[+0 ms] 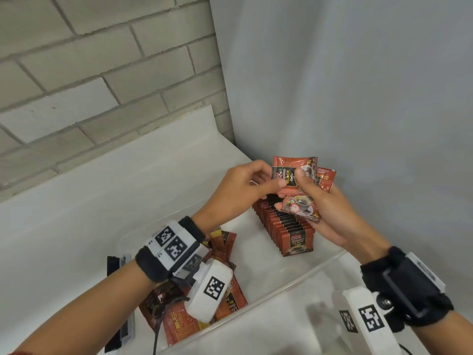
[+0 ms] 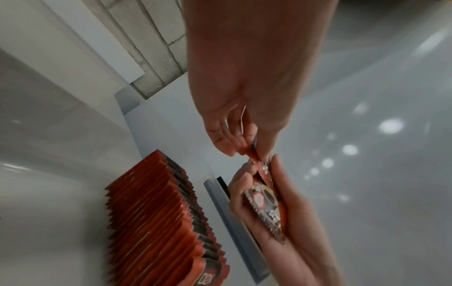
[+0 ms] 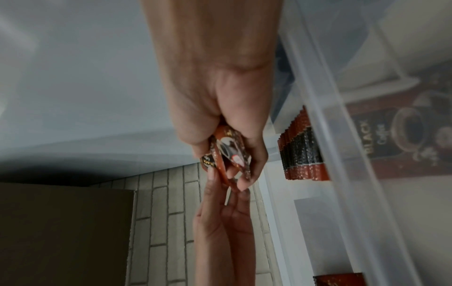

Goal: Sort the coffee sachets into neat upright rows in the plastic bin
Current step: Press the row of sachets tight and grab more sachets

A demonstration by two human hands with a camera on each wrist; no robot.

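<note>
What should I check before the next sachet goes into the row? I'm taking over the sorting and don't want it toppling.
1. Right hand holds its sachet bundle securely: ok.
2. Left hand has a pinch grip on the top sachet: ok.
3. Top sachet fully separated from the bundle: not ok, the right thumb rests on it.
4. Upright row in the plastic bin stands neat: ok.
5. Bin floor free at the row's near end: ok.
6. Loose pile finished: not ok.
</note>
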